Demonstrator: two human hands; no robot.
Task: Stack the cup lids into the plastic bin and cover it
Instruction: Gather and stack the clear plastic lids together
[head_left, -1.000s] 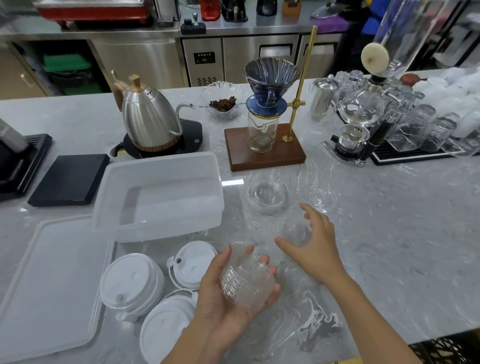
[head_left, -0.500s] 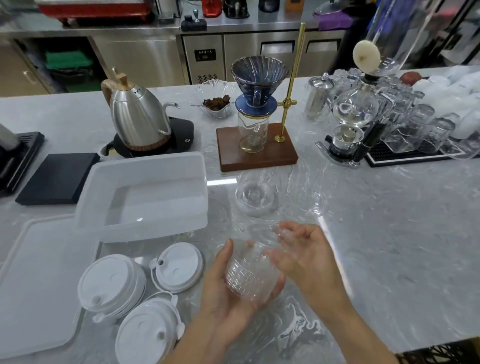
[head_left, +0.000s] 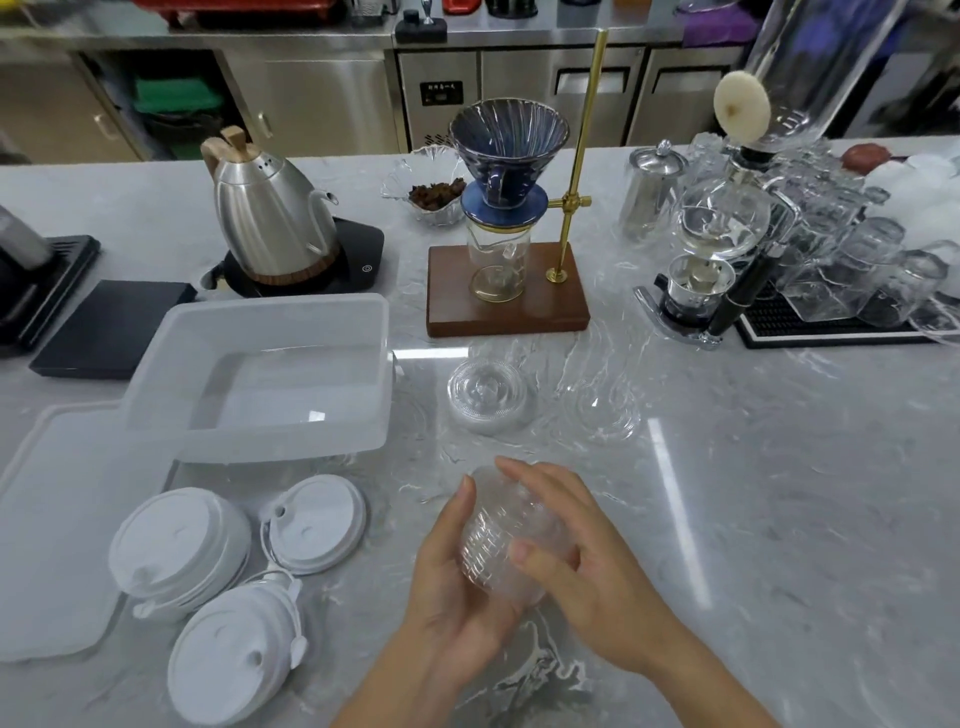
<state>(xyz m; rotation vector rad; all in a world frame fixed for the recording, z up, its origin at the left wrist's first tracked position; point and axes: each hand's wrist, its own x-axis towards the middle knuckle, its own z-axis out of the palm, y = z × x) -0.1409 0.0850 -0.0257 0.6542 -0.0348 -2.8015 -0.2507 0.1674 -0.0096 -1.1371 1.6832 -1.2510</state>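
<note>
Closing onto the clear lid stack (head_left: 506, 545), your right hand (head_left: 582, 566) now joins your left hand (head_left: 457, 587); both press it. Plastic bin (head_left: 171, 338) remains empty, nothing stacked yet.

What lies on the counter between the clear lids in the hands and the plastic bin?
Bare marble counter, in the head view. The stack of clear lids is held by both hands; the plastic bin stands up-left.
</note>
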